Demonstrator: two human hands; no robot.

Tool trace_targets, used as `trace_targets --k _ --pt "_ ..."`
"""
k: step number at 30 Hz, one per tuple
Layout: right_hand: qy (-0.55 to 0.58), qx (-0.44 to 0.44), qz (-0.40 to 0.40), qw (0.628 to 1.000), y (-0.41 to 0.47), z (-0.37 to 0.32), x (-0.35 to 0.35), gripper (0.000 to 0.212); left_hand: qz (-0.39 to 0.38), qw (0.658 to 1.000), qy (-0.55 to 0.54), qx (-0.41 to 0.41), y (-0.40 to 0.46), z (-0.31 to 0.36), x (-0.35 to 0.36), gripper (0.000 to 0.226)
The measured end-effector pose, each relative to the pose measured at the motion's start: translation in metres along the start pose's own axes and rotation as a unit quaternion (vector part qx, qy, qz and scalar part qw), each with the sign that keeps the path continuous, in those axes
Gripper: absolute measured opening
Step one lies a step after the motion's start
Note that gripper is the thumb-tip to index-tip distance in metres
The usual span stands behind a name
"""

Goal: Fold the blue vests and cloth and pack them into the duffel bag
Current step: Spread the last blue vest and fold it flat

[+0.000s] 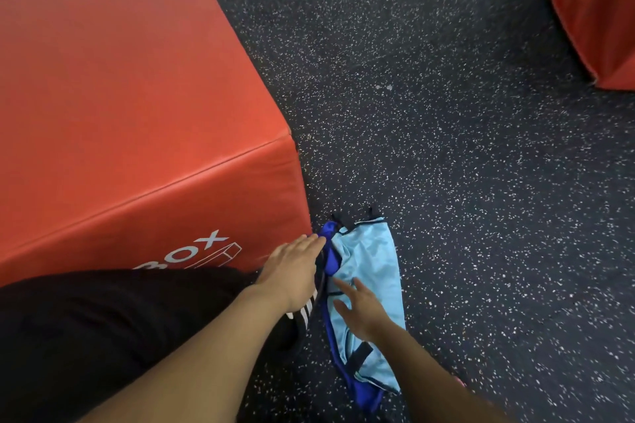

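Both hands lay flat with fingers straight, gripping nothing: the left hand (296, 266) reached to the dark blue vest (330, 252) at its fingertips, and the right hand (360, 307) pressed on the light blue vest (374, 261) spread on the speckled floor (464, 165). Left of the hands stood a red foam box (120, 96). No duffel bag showed.

There are two red boxes (130, 86) (598, 10), two hands (295, 268) (360, 309), one light blue vest (371, 261) and one dark blue vest (331, 251).
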State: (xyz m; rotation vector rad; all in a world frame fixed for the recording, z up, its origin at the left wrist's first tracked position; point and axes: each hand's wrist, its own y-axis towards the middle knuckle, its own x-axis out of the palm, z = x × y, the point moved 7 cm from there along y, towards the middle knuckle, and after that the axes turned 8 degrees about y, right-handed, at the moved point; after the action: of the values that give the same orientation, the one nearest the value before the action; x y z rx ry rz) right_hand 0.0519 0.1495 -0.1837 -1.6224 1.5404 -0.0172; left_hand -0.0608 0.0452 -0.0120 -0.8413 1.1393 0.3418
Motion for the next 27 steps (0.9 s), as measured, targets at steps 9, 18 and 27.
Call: trace_targets --k 9,18,27 --pt "0.018 0.002 0.022 1.000 -0.005 -0.002 -0.002 0.050 0.029 0.999 -0.031 0.005 -0.006 0.001 -0.015 0.070" --pt "0.115 -0.086 0.124 0.982 -0.052 -0.063 -0.116 0.038 0.086 0.993 -0.082 0.006 -0.033 0.003 -0.064 0.063" --pt "0.204 -0.222 0.158 0.940 -0.135 -0.211 -0.250 0.045 0.202 0.977 -0.064 0.032 -0.060 0.003 -0.184 0.065"
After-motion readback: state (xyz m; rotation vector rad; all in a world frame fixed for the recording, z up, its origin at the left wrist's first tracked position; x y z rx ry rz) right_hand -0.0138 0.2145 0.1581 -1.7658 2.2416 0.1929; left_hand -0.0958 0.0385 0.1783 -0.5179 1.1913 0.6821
